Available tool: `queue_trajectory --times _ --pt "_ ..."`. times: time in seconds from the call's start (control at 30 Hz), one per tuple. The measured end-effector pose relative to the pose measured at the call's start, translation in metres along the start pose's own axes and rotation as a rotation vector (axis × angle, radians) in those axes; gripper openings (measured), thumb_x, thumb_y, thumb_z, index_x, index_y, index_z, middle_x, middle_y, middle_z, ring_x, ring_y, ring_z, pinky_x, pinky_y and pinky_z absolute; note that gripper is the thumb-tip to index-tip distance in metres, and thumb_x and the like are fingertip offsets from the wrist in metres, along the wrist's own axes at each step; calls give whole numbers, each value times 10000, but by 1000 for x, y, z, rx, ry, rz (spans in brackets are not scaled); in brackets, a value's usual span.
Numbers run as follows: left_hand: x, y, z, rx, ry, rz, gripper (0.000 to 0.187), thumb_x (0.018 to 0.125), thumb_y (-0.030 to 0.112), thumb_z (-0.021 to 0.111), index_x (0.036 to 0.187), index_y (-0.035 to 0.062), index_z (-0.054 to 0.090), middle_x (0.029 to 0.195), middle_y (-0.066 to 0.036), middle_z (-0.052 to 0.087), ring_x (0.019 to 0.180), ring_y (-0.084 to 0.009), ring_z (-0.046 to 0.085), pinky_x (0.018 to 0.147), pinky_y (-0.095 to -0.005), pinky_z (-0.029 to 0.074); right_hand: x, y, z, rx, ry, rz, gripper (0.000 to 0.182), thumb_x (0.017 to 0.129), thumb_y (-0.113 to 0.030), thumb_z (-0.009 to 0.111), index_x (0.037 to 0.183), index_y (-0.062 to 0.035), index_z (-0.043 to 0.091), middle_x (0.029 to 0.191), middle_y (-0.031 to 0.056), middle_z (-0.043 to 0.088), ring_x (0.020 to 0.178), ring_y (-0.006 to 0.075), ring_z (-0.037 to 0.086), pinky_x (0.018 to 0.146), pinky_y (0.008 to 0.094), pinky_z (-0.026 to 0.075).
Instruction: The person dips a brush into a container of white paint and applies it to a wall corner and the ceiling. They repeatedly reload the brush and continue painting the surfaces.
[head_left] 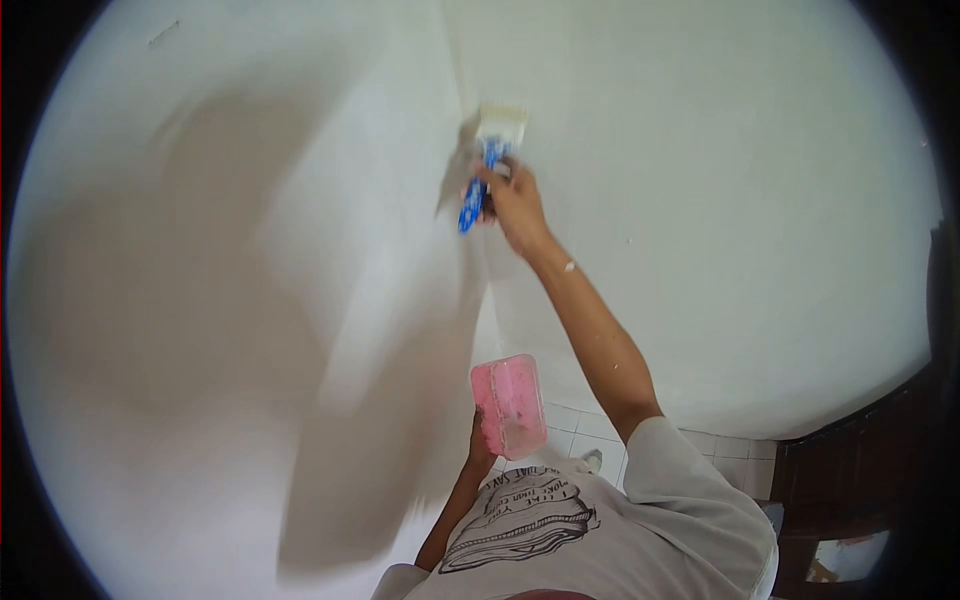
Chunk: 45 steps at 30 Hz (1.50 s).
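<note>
A paintbrush with a paint-spotted blue handle and pale bristles is held in my right hand. Its bristles lie against the wall beside the corner, and the handle points down to the left. Lower down, in front of my chest, my left hand grips a pink plastic container from its left side. The container is tilted, with pale paint marks on it. My left fingers are partly hidden by it.
Two pale walls meet in a corner; the left wall carries large shadows, and the right wall is evenly lit. White floor tiles show below. Dark brown furniture stands at lower right.
</note>
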<state>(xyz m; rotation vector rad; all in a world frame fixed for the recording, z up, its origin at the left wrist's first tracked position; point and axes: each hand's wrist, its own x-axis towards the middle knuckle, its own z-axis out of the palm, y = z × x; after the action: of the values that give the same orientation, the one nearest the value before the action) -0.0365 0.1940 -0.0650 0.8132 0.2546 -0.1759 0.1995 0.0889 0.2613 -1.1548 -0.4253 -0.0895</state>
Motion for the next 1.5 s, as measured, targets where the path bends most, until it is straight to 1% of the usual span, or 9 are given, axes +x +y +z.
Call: queue_trajectory --times 0.2,0.33,0.53,0.73,0.87,1.17,1.23,1.4,1.5 --pt "-7 6 14 42 37 17 650 975 545 335 1428 81 295 1326 -127 485 1197 -278 510 1018 -439 429 -40 74 -13 388 216 438 116 931 -95 499 946 16 530 746 104 601 579 117 560 483 234 466" --pt "7 -11 -15 3 5 -8 653 975 548 329 1422 73 308 1327 -127 488 1200 -279 510 1026 -443 421 34 -37 -10 633 36 233 121 927 -31 452 877 61 512 716 27 443 518 57 386 432 147 400" --pt "6 -9 -16 19 -38 -31 657 975 548 325 1419 64 315 1328 -133 497 1194 -283 523 1022 -439 426 46 -152 31 178 -88 -231 178 911 -63 520 990 94 547 829 141 597 580 95 484 479 179 390" --pt "-9 11 15 0 -37 -57 659 973 529 366 1444 77 279 1408 -99 425 1274 -259 449 1067 -422 380 -42 15 -44 131 146 258 229 914 -154 577 1055 27 578 786 101 625 504 99 514 392 193 368" --pt "-14 13 33 -59 -36 17 657 969 547 351 1445 101 281 1397 -100 432 1269 -278 451 1062 -449 385 -44 23 -59 385 277 423 177 929 -133 543 1005 25 568 776 74 610 548 72 528 418 167 413" --pt "-8 3 26 -242 -65 -24 682 934 603 372 1436 145 307 1366 -98 455 1259 -297 460 1059 -493 382 63 -146 -22 183 -97 -140 162 897 -73 549 962 73 568 825 91 617 614 70 539 438 163 371" --pt "-11 6 26 -223 -68 -48 690 940 590 373 1445 128 288 1368 -104 457 1245 -304 473 1050 -485 387 38 -91 -42 80 21 -47 205 885 -140 600 999 30 589 794 68 609 640 119 568 506 253 445" --pt "-5 3 29 -215 -57 -24 687 942 592 365 1442 127 292 1367 -98 460 1242 -298 476 1045 -486 392 -57 39 -99 66 132 316 229 904 -141 552 1061 20 595 779 50 598 493 62 481 356 192 385" --pt "-5 4 31 -195 -46 12 691 940 595 365 1442 126 293 1372 -96 455 1242 -296 476 1044 -486 393 -35 72 -136 576 239 557 261 939 -119 468 1086 87 531 833 95 604 452 61 458 363 145 440"
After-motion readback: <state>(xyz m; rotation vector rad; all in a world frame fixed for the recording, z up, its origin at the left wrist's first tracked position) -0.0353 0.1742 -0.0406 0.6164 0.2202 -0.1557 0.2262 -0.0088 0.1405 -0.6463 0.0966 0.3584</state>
